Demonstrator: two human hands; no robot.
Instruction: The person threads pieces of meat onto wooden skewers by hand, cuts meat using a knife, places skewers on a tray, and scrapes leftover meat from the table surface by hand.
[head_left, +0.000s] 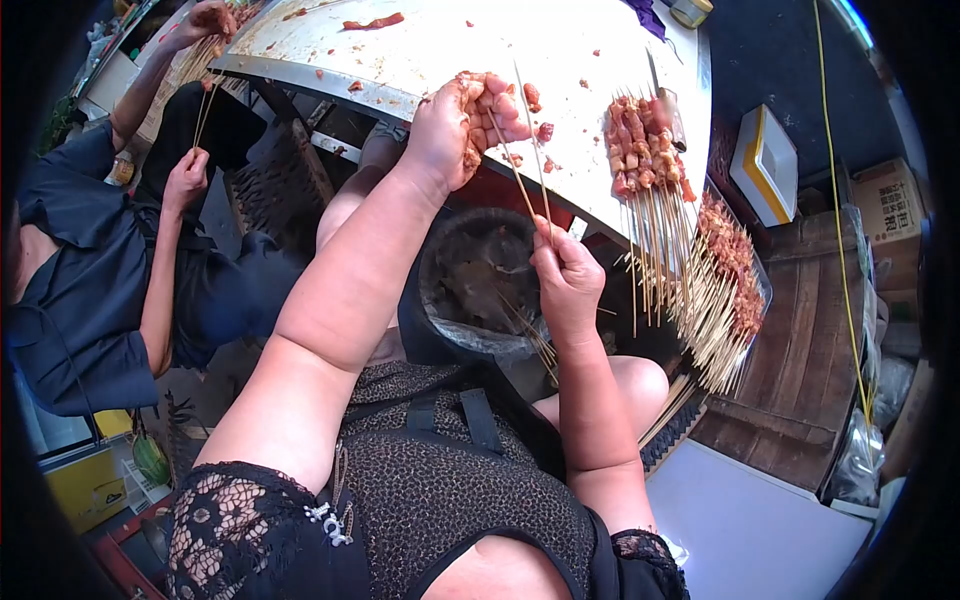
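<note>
My left hand (450, 130) is closed around pieces of raw meat (506, 118) just above the near edge of the white table (420, 60). My right hand (568, 270) pinches the lower ends of two thin wooden skewers (512, 175). One skewer runs up to the meat at my left hand's fingers; the other slants up beside it, over the table. To the right, a row of loaded meat skewers (645, 145) lies on the table with the sticks hanging over the edge. A knife (668, 115) rests behind them.
Beyond the table's right edge lies a heap of loaded skewers (735, 265). A black bucket (480, 270) with a plastic liner stands below my hands. At the left sits a co-worker (90, 260) holding skewers. A white and yellow box (765, 165) is at the right.
</note>
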